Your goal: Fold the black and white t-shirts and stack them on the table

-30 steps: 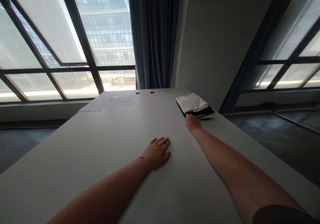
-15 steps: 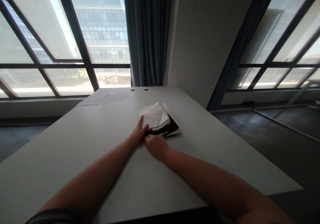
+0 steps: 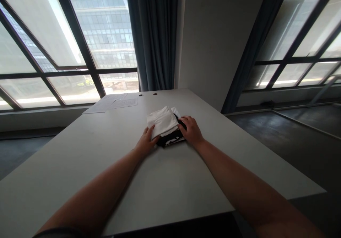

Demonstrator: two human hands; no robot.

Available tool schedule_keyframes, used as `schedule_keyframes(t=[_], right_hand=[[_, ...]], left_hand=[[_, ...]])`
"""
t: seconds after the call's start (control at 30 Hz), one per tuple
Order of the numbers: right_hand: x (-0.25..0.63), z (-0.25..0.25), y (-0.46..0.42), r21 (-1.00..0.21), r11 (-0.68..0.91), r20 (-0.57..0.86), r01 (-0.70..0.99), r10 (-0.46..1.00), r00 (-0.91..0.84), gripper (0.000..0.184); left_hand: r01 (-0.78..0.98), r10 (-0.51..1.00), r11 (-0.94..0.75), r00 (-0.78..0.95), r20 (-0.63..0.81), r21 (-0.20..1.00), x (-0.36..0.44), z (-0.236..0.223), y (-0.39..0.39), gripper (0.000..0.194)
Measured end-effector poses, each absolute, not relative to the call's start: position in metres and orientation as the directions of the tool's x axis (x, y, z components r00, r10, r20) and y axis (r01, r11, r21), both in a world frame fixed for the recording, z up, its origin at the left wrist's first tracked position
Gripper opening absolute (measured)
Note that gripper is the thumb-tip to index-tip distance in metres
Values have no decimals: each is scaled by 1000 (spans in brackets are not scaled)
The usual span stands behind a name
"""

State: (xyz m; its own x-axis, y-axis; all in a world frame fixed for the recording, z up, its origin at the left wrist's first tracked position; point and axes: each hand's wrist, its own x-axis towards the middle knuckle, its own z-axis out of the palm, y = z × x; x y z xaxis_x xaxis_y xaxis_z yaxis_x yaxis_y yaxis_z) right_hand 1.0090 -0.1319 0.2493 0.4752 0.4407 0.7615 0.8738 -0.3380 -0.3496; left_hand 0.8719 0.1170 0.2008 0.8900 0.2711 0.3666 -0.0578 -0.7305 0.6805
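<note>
A small stack of folded cloth lies in the middle of the grey table (image 3: 80, 167): a white piece (image 3: 162, 121) on top, a black piece (image 3: 172, 138) underneath. My left hand (image 3: 145, 142) grips the stack's left edge, thumb on the white cloth. My right hand (image 3: 191, 129) rests on the stack's right side, fingers curled over the black cloth.
Sheets of paper (image 3: 113, 103) lie at the table's far left corner, near two cable holes (image 3: 147, 94). A dark curtain (image 3: 153, 36) and a wall pillar stand behind the table. Large windows run along the left and right. The table's right edge drops to a dark floor.
The stack slid from the table's right edge to the middle. My left hand came forward onto its left edge. My right hand moved from the stack's near corner to its right side.
</note>
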Motion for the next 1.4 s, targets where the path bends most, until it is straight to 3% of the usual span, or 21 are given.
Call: schedule_keyframes(t=[0.13,0.27,0.37,0.47,0.57,0.73,0.83,0.93,1.07,1.17,1.27,1.33,1.4], right_hand=[[1029,230,-134,-493,-246,666,834,510,544,46],[1026,228,-133,-459,-260,657,849,544,522,51],[1015,236,-131,-401,-286,675,870,551,492,50],[999,244,-126,-298,-340,688,892,572,447,45],[978,249,-119,-204,-404,687,892,590,424,39],[956,249,-106,-117,-324,685,939,658,312,34],[955,246,-103,-141,-338,685,931,645,338,30],[960,244,-103,-174,-374,694,911,609,383,23],[965,241,-107,-187,-405,696,895,588,411,16],[966,241,-108,-204,-398,708,895,571,415,15],[965,243,-109,-239,-353,737,905,541,406,14],[965,244,-110,-271,-321,761,907,506,407,15],[966,244,-111,-317,-304,781,898,453,429,14]], left_hand=[[-79,256,-729,890,377,680,871,203,117,64],[-62,293,-734,869,399,676,867,209,114,74],[-110,297,-775,806,512,622,861,216,111,83],[-235,137,-811,815,564,536,857,223,107,62],[-286,97,-777,826,556,560,855,225,104,38],[-261,261,-562,845,467,785,861,224,104,24],[-199,519,-339,776,359,920,866,222,116,22],[-129,709,-236,655,262,963,863,219,139,17],[-66,808,-175,560,182,982,845,216,174,13],[-50,852,-199,485,198,979,833,220,187,18],[-93,729,-419,559,395,903,829,225,180,25],[-156,488,-638,676,552,754,829,226,165,37],[-182,256,-794,766,590,580,830,223,148,48]])
